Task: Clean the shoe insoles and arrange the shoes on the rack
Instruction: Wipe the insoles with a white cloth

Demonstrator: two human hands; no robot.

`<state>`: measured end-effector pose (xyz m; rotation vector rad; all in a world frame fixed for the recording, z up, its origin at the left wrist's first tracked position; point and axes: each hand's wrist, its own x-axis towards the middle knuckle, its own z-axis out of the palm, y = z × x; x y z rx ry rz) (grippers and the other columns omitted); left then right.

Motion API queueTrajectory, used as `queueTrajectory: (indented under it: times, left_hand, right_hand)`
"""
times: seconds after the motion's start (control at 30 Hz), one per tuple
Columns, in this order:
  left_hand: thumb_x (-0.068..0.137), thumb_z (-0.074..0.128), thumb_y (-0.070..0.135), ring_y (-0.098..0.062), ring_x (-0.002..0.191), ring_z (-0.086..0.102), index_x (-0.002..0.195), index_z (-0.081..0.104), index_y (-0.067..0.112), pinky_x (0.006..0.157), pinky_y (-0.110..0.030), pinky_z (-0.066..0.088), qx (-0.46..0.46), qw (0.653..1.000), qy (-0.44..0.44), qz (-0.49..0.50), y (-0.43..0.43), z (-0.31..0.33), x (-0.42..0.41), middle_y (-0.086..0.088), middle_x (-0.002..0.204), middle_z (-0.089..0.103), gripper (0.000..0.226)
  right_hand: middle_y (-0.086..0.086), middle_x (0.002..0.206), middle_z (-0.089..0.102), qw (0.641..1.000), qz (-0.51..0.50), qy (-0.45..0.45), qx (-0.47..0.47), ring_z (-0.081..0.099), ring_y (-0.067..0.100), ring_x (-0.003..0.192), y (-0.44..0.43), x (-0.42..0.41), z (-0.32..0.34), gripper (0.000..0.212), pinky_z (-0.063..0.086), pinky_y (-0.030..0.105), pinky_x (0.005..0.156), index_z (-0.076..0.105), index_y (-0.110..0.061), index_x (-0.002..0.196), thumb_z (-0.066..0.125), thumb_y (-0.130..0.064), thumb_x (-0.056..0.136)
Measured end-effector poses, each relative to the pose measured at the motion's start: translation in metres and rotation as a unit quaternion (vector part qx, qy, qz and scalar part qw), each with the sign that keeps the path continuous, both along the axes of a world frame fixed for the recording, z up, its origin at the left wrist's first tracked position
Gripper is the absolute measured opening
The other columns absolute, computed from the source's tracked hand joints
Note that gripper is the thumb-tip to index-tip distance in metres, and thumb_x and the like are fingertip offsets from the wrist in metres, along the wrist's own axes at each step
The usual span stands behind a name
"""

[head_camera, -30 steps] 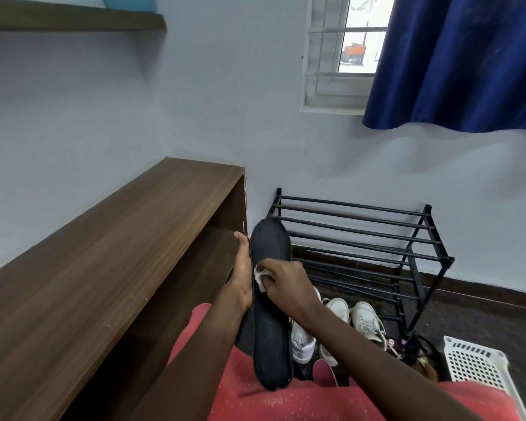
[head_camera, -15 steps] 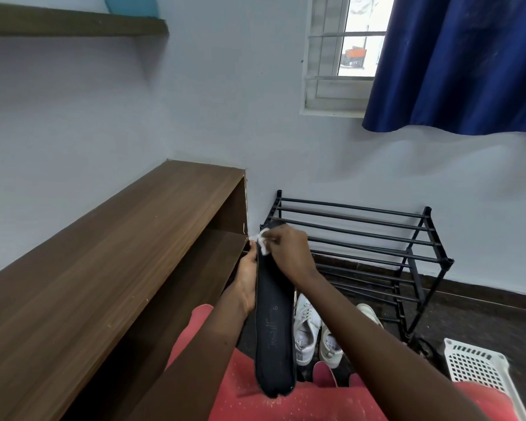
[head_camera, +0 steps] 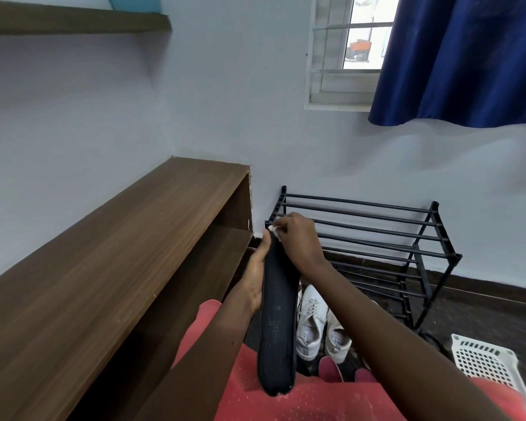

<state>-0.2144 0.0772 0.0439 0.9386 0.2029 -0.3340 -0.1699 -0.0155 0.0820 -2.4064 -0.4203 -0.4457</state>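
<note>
Right hand [head_camera: 298, 243] with wipe [head_camera: 273, 229], now at insole [head_camera: 278, 317] tip

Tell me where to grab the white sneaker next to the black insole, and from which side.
Grip the white sneaker by its heel rim, from above on the near side: it stands upright with its opening facing up, heel nearest and toe toward the rack.

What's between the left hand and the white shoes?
The black insole, held by the left hand, in the head view; right hand pinches a cloth.
</note>
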Motion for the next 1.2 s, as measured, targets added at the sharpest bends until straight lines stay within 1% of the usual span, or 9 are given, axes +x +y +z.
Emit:
queueTrajectory:
  times: [0.17, 0.33, 0.5, 0.6, 0.77, 0.93, 1.03, 1.1, 1.2]
  left_hand:
    - [0.091, 0.038, 0.059, -0.027, 0.088, 0.07, 0.114, 0.065, 0.008, 0.073, -0.034, 0.057, 0.005, 1.0, -0.009, -0.002, 0.001, -0.001, 0.003, -0.017, 0.103, 0.07, 0.062]
    - [0.083, 0.038, 0.073, -0.032, 0.105, 0.064, 0.117, 0.063, 0.004, 0.093, -0.043, 0.05, 0.06, 0.994, 0.024, 0.084, 0.014, -0.002, 0.012, -0.022, 0.116, 0.064, 0.081]
    - [0.073, 0.046, 0.078, -0.026, 0.117, 0.057, 0.128, 0.056, 0.01, 0.104, -0.043, 0.042, 0.074, 0.988, 0.043, 0.131, 0.013, 0.0, 0.006, -0.011, 0.129, 0.058, 0.088]
    - [0.051, 0.055, 0.088, -0.028, 0.116, 0.058, 0.131, 0.054, 0.011, 0.101, -0.046, 0.045, 0.084, 0.99, 0.039, 0.11, 0.009, -0.003, 0.004, -0.014, 0.129, 0.058, 0.111]
    - [0.086, 0.032, 0.071, -0.031, 0.098, 0.067, 0.116, 0.065, 0.009, 0.079, -0.039, 0.055, 0.04, 0.998, 0.027, 0.049, 0.001, -0.001, -0.003, -0.021, 0.11, 0.068, 0.077]
    - [0.085, 0.036, 0.069, -0.035, 0.112, 0.06, 0.123, 0.061, 0.008, 0.104, -0.048, 0.042, 0.018, 0.999, 0.003, 0.05, -0.001, -0.004, 0.001, -0.021, 0.118, 0.064, 0.076]
    - [0.086, 0.033, 0.071, -0.033, 0.099, 0.065, 0.112, 0.067, 0.006, 0.096, -0.045, 0.048, 0.021, 0.998, -0.004, 0.067, 0.001, -0.001, 0.004, -0.02, 0.107, 0.069, 0.077]
    - [0.086, 0.031, 0.072, -0.028, 0.081, 0.068, 0.107, 0.068, 0.005, 0.08, -0.039, 0.054, 0.033, 0.996, 0.0, 0.083, 0.005, 0.002, 0.008, -0.016, 0.089, 0.072, 0.079]
    - [0.091, 0.027, 0.067, -0.022, 0.075, 0.069, 0.113, 0.065, 0.004, 0.071, -0.031, 0.056, 0.068, 0.991, -0.013, 0.111, 0.005, 0.005, 0.011, -0.011, 0.086, 0.073, 0.076]
  right_hand:
    - [0.017, 0.1, 0.065, 0.999, -0.038, 0.018, -0.017, 0.06, 0.03, 0.094, 0.0, 0.0, 0.003, 0.024, 0.047, 0.036, 0.077, 0.071, -0.001, 0.099, 0.051, 0.001, 0.087]
    - [0.013, 0.099, 0.071, 0.991, 0.062, 0.112, -0.038, 0.065, 0.023, 0.093, 0.002, -0.04, -0.005, 0.022, 0.049, 0.024, 0.085, 0.073, -0.006, 0.1, 0.059, -0.002, 0.083]
    - [0.012, 0.096, 0.072, 0.984, 0.08, 0.144, -0.068, 0.063, 0.026, 0.095, 0.007, -0.06, -0.019, 0.03, 0.049, 0.032, 0.09, 0.074, -0.006, 0.097, 0.052, 0.004, 0.078]
    - [0.015, 0.088, 0.072, 0.992, 0.039, 0.111, -0.033, 0.065, 0.026, 0.086, 0.005, -0.047, -0.014, 0.017, 0.051, 0.028, 0.076, 0.074, -0.004, 0.094, 0.061, -0.004, 0.082]
    - [0.019, 0.084, 0.067, 0.999, -0.032, 0.023, -0.001, 0.062, 0.03, 0.08, 0.004, -0.014, 0.003, 0.019, 0.042, 0.031, 0.066, 0.073, 0.003, 0.09, 0.055, 0.0, 0.085]
    - [0.02, 0.089, 0.066, 0.996, -0.082, 0.018, 0.008, 0.061, 0.031, 0.086, -0.003, 0.01, 0.01, 0.022, 0.045, 0.033, 0.07, 0.072, 0.004, 0.091, 0.051, -0.001, 0.088]
    - [0.02, 0.095, 0.068, 0.996, -0.063, 0.064, -0.015, 0.063, 0.032, 0.09, -0.004, 0.006, 0.008, 0.022, 0.052, 0.036, 0.078, 0.072, 0.002, 0.097, 0.052, 0.0, 0.088]
    - [0.02, 0.097, 0.068, 0.992, -0.044, 0.11, -0.043, 0.063, 0.033, 0.093, -0.007, 0.0, 0.002, 0.022, 0.053, 0.039, 0.083, 0.072, 0.0, 0.096, 0.054, 0.0, 0.086]
    - [0.018, 0.097, 0.068, 0.983, -0.017, 0.164, -0.082, 0.063, 0.032, 0.091, -0.011, -0.011, -0.006, 0.024, 0.053, 0.033, 0.076, 0.071, 0.001, 0.094, 0.05, 0.0, 0.082]
